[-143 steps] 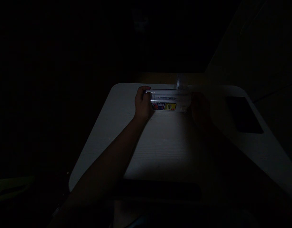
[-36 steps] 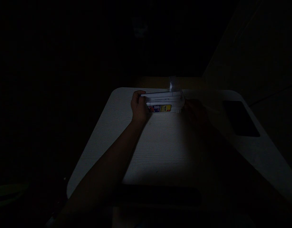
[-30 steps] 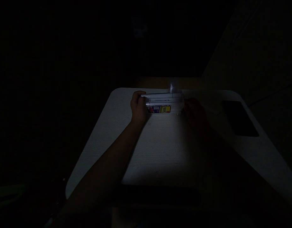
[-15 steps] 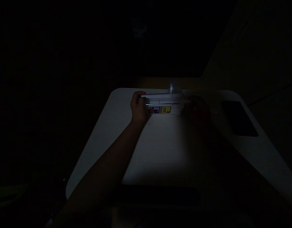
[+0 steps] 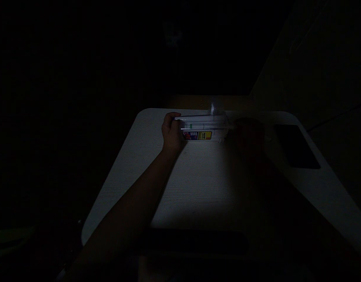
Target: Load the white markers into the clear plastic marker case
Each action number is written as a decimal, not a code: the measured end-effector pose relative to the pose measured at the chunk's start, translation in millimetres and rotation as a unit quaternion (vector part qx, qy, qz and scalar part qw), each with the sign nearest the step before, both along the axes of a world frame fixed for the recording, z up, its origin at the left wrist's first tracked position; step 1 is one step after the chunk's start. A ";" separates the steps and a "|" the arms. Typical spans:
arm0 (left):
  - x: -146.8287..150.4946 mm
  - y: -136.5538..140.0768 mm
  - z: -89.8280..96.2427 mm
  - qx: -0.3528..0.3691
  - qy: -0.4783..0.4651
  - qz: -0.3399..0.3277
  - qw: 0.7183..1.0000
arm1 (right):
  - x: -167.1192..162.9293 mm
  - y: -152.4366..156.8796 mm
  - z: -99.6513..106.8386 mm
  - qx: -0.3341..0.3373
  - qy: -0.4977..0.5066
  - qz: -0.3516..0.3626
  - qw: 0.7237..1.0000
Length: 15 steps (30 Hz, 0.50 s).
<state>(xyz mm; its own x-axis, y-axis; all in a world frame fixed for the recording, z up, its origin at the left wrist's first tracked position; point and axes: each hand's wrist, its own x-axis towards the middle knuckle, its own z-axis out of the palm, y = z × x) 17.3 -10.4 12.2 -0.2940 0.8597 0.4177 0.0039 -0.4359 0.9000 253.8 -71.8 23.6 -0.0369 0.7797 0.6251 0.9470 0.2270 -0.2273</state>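
A white and clear plastic case (image 5: pixel 204 122) lies lengthwise near the far edge of the table, with a colourful label (image 5: pixel 197 136) on its near side. A small clear piece (image 5: pixel 213 109) sticks up behind it. My left hand (image 5: pixel 171 135) is closed around the case's left end, thumb and fingers on its top and side. My right hand (image 5: pixel 248 133) is beside the right end in deep shadow, its fingers appearing curled. A pale, blurred thin part shows between it and the case; what it holds is too dark to make out.
The white table (image 5: pixel 195 180) has rounded corners and a dark strip (image 5: pixel 195 241) along its near edge. A flat dark rectangle (image 5: pixel 297 147), perhaps a phone, lies at the right. A cable (image 5: pixel 336 117) runs beyond the right side. The surroundings are nearly black.
My right hand has shifted slightly to the right, away from the case's end. A green mark on the case shows more clearly beside my left fingers. My left hand stays in place.
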 end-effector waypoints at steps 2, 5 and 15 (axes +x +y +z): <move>-0.5 0.9 -1.3 0.003 -0.002 0.001 1.000 | -3.1 -0.9 2.0 -0.018 -0.036 0.027 0.999; -1.0 2.0 -2.7 -0.003 -0.008 -0.010 1.000 | -5.9 0.2 1.8 -0.027 -0.064 0.072 0.995; 0.8 -2.4 2.1 -0.012 -0.002 -0.017 1.000 | -3.5 2.8 -1.3 -0.056 -0.059 0.042 0.996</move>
<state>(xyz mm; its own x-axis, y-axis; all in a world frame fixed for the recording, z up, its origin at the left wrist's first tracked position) 18.2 -12.8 14.3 -0.2670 0.8790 0.3950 -0.0147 -0.4136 0.9103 250.3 -69.0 22.3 -0.1741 0.8347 0.5224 0.9472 0.2870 -0.1429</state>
